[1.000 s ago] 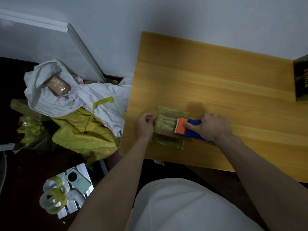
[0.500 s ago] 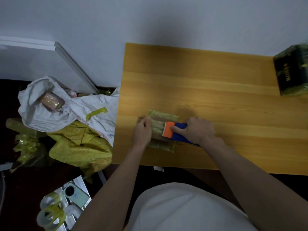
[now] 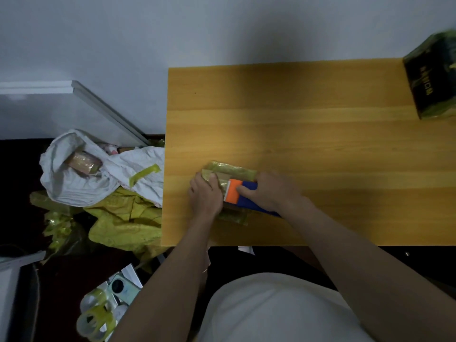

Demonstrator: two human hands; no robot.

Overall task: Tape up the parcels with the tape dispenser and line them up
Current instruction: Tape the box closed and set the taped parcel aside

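Gripping firmly, the right hand (image 3: 274, 191) wraps its curled fingers round the blue plastic tape dispenser with an orange front plate (image 3: 243, 196), pressing it down on the flat parcel wrapped in yellow-green tape (image 3: 232, 172). That parcel lies directly under both grips, near the left front corner of the yellow wooden table (image 3: 308, 134). The left hand (image 3: 206, 196) sits just left of the dispenser, its fingers bent over the parcel's left end and holding it down; the orange plate nearly touches this hand. Far to the right of the right grip and further back, a dark box wrapped in greenish tape (image 3: 434, 77) stands at the table's far right edge. Left of the left grip, off the table, lie a crumpled white sack (image 3: 81, 178) and yellow plastic wrapping (image 3: 123, 223).
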